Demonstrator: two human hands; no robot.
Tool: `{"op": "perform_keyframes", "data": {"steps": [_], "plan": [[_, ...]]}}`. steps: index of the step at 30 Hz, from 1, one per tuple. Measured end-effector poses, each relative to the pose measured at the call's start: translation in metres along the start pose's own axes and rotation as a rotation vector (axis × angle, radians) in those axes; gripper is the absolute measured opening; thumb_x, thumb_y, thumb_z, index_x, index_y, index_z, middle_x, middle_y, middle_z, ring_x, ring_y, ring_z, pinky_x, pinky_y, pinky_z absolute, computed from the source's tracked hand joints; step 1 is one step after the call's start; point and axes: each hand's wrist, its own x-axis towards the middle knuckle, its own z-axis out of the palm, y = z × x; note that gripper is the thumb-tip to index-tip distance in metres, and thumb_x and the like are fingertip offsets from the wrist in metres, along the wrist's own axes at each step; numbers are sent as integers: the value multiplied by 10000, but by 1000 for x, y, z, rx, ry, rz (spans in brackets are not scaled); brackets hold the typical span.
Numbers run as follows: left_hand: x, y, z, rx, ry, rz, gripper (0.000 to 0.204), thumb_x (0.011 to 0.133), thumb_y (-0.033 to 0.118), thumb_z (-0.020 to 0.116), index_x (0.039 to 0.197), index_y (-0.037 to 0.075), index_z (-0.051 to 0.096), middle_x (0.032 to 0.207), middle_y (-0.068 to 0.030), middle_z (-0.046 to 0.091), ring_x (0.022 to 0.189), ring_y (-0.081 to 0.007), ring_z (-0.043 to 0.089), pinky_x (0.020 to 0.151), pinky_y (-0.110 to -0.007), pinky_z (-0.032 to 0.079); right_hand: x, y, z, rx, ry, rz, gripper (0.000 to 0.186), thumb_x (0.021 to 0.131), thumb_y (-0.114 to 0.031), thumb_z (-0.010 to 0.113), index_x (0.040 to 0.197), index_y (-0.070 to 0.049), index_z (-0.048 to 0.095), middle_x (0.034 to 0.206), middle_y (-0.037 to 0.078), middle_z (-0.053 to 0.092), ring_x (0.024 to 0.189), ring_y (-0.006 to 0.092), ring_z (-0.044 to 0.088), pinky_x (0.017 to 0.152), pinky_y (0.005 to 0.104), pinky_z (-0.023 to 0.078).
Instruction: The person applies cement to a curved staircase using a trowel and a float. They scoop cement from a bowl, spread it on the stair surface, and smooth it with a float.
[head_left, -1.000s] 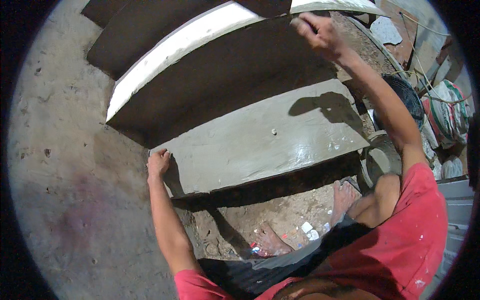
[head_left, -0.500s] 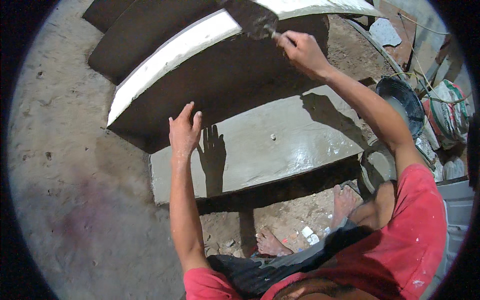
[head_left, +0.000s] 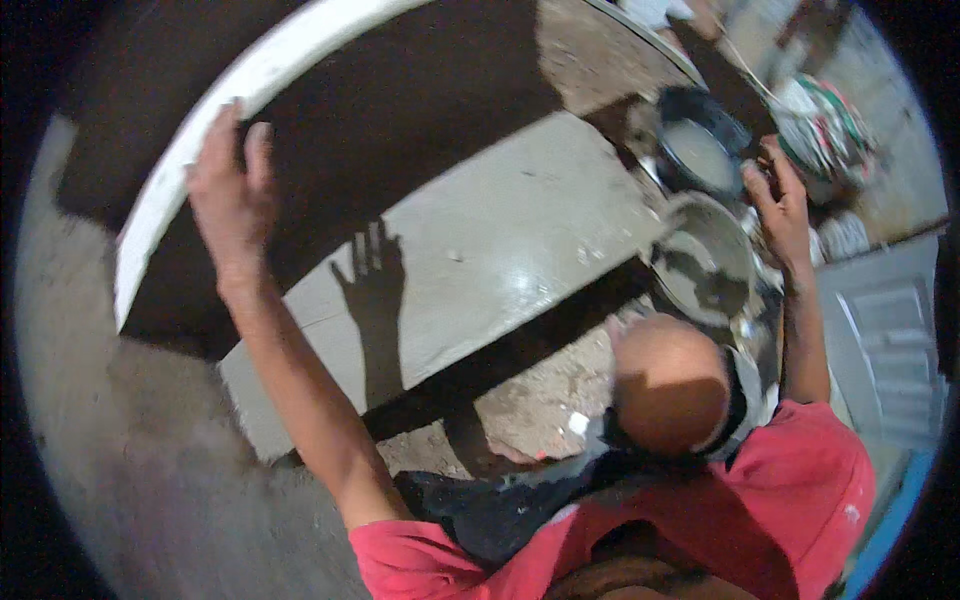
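Observation:
My left hand (head_left: 232, 195) is open, fingers stretched, beside the brightly lit curved edge of the upper step (head_left: 175, 190); whether it touches is unclear. Below lies a lower step (head_left: 520, 220) topped with smooth, wet grey cement, and the hand's shadow falls across it. On the right, my right hand (head_left: 782, 205) is closed above the buckets. It grips a trowel (head_left: 738, 90), whose dark blade is blurred and hard to tell from the background. Close by stand a grey bucket (head_left: 690, 215) with wet mix inside and a black bucket (head_left: 705, 110) holding greyish liquid.
A white sack with red and green marks (head_left: 825, 125) stands behind my right hand. Pale panelled sheeting (head_left: 885, 320) lies at the right. My bent knee (head_left: 670, 385) sits between the lower step and my body. Rough grey ground (head_left: 160, 430) spreads to the left.
My right hand has swung from above the upper step to the buckets at the right. My left hand has shifted up and left in view. The view has turned toward the right.

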Motion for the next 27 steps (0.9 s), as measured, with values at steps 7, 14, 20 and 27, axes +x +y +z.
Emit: {"op": "perform_keyframes", "data": {"steps": [7,14,20,27], "plan": [[24,13,20,-229,-238,-469,544,1075,504,543,1397,84,669,1285,-169,737,1210,-268,695,1055,-375,499,-106,38,-94,-1153,-165,124,328,898,-245,725,1194,-106,734,1158,146,672,1050,349,684,873,487,556],[21,-12,25,-202,-239,-328,537,1084,515,526,1406,108,664,1299,-147,735,1236,-267,683,1063,-371,493,-112,132,-30,-1305,-394,-5,208,856,-118,626,970,-54,789,1243,179,675,1153,378,652,989,520,510],[20,0,18,77,-244,-258,500,1077,557,472,1323,193,710,1220,-125,758,1187,-371,696,1211,-712,194,-115,149,17,-1197,-506,8,163,831,-114,673,933,-31,771,1354,218,630,1195,403,633,1012,542,507],[28,24,6,54,-253,-359,457,1086,506,475,1301,177,709,1229,-99,753,1220,-346,675,1214,-745,143,-151,140,-5,-940,-424,313,389,719,-210,849,1069,-56,775,1123,224,668,1021,402,691,855,524,559]]}}
